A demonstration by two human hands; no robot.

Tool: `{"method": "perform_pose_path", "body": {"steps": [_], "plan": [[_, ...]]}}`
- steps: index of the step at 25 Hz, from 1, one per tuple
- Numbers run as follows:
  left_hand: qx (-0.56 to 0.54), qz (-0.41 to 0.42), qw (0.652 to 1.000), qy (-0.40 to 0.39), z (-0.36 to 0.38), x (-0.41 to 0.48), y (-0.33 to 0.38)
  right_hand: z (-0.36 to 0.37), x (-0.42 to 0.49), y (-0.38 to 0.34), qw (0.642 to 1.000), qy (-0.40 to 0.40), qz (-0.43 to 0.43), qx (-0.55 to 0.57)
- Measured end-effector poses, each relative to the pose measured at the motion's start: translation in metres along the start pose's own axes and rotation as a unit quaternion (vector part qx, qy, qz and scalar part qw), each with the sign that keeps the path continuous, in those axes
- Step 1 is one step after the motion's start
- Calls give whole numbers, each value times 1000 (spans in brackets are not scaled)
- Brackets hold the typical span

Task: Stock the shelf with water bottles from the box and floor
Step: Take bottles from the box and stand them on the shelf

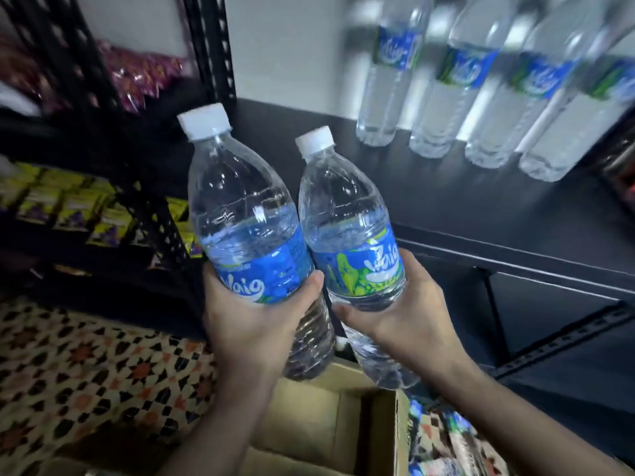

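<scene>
Clutching two ribbed clear-plastic bottles

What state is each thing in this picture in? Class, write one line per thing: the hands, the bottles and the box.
left hand, grips the left bottle at its label
right hand, grips the right bottle at its label
left bottle, capped, held tilted in the air
right bottle, capped, held tilted in the air
shelf bottles, four standing upright in a row, blurred
box, open at the top
floor bottles, lying beside the box, blurred
</scene>
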State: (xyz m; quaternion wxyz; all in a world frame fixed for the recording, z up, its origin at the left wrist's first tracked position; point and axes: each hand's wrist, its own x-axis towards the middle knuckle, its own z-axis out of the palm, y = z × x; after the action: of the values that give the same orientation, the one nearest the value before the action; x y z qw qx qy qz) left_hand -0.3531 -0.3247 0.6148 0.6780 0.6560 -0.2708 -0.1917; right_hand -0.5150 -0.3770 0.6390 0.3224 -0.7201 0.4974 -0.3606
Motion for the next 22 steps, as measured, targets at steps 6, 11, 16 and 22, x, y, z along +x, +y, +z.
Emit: {"method": "perform_pose_path", "body": {"steps": [6, 11, 16, 22], "plan": [[-35, 67, 997, 14, 31, 50, 59, -23, 46, -48, 997, 65, -45, 3], [-35, 79, 995, 44, 71, 78, 92, -41, 101, -59, 994, 84, -70, 2], [-35, 90, 993, 67, 102, 106, 110, -45, 155, -60, 992, 96, -78, 14], [-45, 77, 994, 66, 115, 154, 109, -21, 210, -64, 991, 112, -66, -6]]}}
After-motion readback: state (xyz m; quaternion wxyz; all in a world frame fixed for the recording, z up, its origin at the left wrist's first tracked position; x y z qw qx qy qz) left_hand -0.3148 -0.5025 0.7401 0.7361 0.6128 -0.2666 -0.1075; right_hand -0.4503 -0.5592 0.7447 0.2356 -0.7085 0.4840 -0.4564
